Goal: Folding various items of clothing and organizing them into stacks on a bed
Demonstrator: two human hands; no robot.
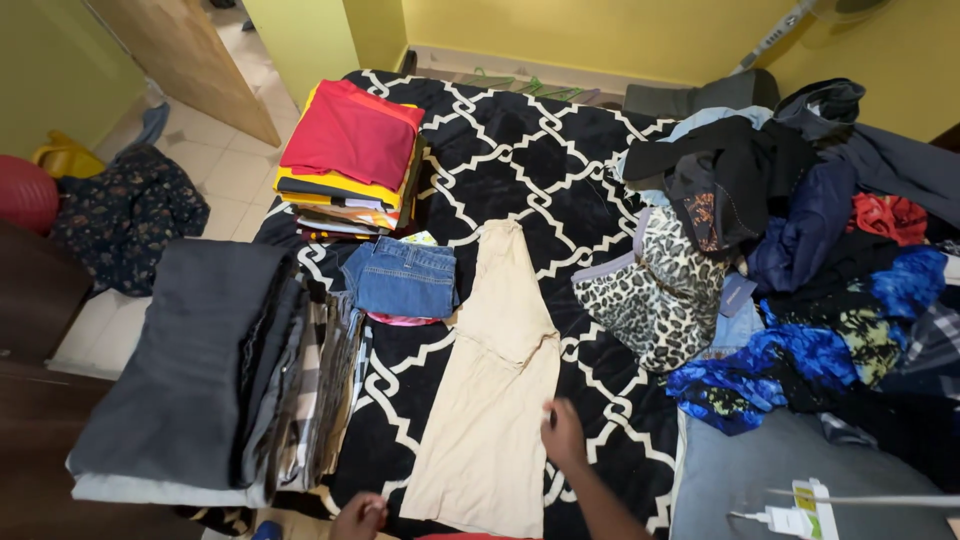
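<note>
A beige garment (495, 380), folded lengthwise, lies flat on the black-and-white patterned bedspread (520, 150). My right hand (562, 433) rests on its right edge near the lower end, fingers pressing the cloth. My left hand (360, 517) is at the bottom edge of the view, fingers curled, close to the garment's lower left corner; what it holds is unclear. Folded blue denim (402, 278) sits just left of the beige garment.
A folded stack topped by red cloth (350, 150) stands at the back left, and a grey folded pile (215, 370) at the near left. Unfolded clothes (800, 250) heap on the right, with a leopard-print piece (655, 290). A white charger (795, 515) lies at the lower right.
</note>
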